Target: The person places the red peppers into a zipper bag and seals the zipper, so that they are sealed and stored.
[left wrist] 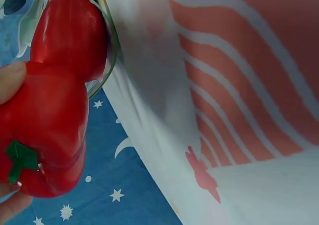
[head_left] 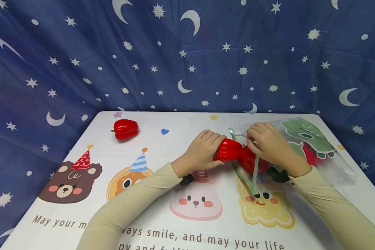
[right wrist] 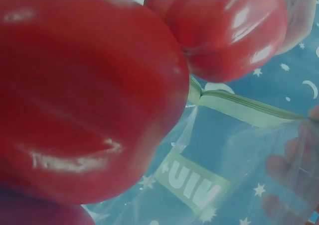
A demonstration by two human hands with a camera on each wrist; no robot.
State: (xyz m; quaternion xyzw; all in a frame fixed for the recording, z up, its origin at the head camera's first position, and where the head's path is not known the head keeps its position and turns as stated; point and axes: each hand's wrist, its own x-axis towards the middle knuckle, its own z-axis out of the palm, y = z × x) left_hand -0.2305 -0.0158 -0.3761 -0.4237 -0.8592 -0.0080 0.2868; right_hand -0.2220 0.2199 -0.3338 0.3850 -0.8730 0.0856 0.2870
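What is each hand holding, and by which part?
Left hand: a red pepper, at its stem end. Right hand: the bag, by its green rim.

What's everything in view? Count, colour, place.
Curtain: 1, blue with white stars and moons, behind
Tabletop: 1, white with cartoon prints, below
Zip bag: 1, clear with green prints, right side
Loose bell pepper: 1, red, far left
Held bell pepper: 1, red, at bag mouth
Bagged bell pepper: 1, red, in bag mouth
Unclear item: 1, red, deeper in bag
Wrist devices: 2, dark, wrists
Sleeves: 2, cream, arms
Left grip: 1, bare, on held pepper
Right grip: 1, bare, at bag mouth
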